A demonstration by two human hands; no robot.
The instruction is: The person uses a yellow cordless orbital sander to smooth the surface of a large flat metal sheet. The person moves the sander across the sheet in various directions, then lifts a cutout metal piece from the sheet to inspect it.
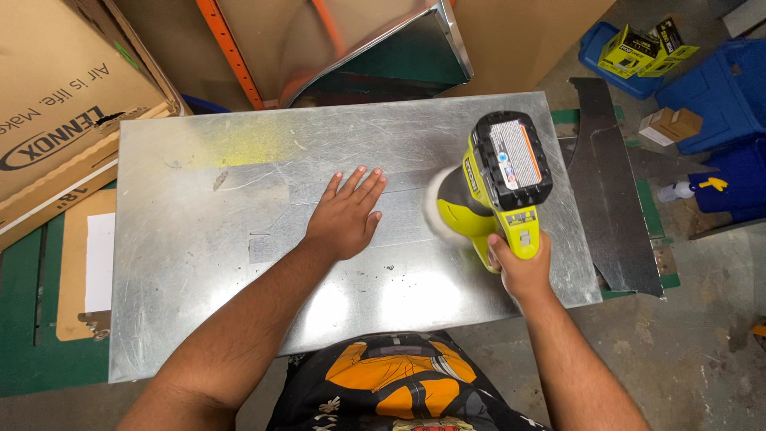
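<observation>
Metal sheet [207, 263]: flat, grey, scratched, with a faint yellow smear near its far left; it lies across a green surface [48, 351] and fills the middle of the view.

Left hand [347, 215]: open, palm down, fingers spread and pressed flat on the sheet near its centre; it grasps nothing.

Right hand [523, 263]: closed around the handle of a yellow-green cordless power tool [499, 195], held over the right part of the sheet.

Power tool: black battery pack on top; a blurred white round pad [437, 207] at its head sits at the sheet's surface, just right of the left hand.

Cardboard box [56, 104]: at the far left, beside the sheet's corner.

Clipboard [80, 271]: brown, partly under the sheet's left edge.

Bent sheet-metal piece [383, 56]: behind the sheet, beside an orange rail [231, 56].

Dark metal offcut [610, 183]: to the right of the sheet.

Blue bins [710, 96]: on the floor at far right, with small yellow boxes [638, 49] nearby.
</observation>
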